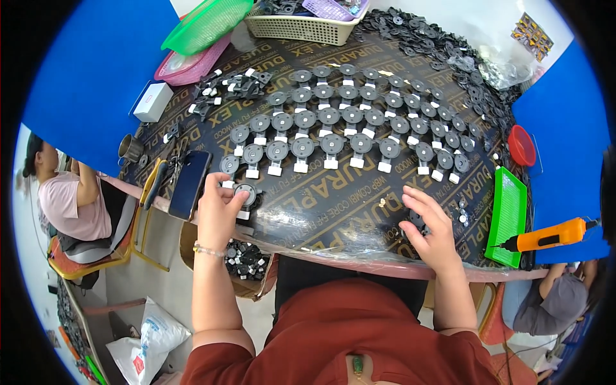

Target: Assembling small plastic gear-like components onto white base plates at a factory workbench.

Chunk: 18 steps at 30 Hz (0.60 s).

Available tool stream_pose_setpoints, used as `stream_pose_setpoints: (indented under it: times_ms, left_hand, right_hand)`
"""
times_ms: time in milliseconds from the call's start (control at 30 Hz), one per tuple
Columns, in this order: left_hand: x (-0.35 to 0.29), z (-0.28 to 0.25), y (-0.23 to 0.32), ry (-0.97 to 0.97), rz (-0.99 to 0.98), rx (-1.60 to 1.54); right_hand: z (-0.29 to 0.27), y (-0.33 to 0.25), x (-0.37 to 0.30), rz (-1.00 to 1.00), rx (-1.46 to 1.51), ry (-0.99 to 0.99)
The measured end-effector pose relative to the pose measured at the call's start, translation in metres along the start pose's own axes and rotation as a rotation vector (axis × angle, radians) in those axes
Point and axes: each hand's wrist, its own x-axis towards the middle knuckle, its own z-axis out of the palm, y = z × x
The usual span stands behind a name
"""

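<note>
On the dark table, rows of round black discs (331,143) are laid out, each with a short stem and a white end piece. My left hand (218,208) is at the near left end of these rows, thumb and forefinger apart. Its thumb tip touches the edge of one black disc part (246,190), whose white end points toward me. Farther right, my right hand (431,228) hovers with fingers spread, nothing seen in it. Small dark pieces (416,220) lie partly hidden beside its fingers, and a small pale bit (382,202) lies to its left.
A phone (190,185) and yellow-handled tool (154,184) lie at left, near a metal cup (131,149). Loose black parts (417,35) heap far right. A green tray (508,215), orange electric screwdriver (550,235) and red bowl (521,145) are at right. Baskets (301,29) stand behind.
</note>
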Motion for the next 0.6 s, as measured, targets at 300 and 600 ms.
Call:
stream_pose_setpoints:
  times_ms: [300, 600]
  left_hand:
    - [0.065, -0.037, 0.014, 0.285, 0.295, 0.161]
    - [0.255, -0.056, -0.058, 0.081, 0.405, 0.674]
  right_hand:
    - [-0.031, 0.004, -0.008, 0.119, -0.08, 0.108]
    - [-0.047, 0.018, -0.006, 0.205, -0.109, 0.267]
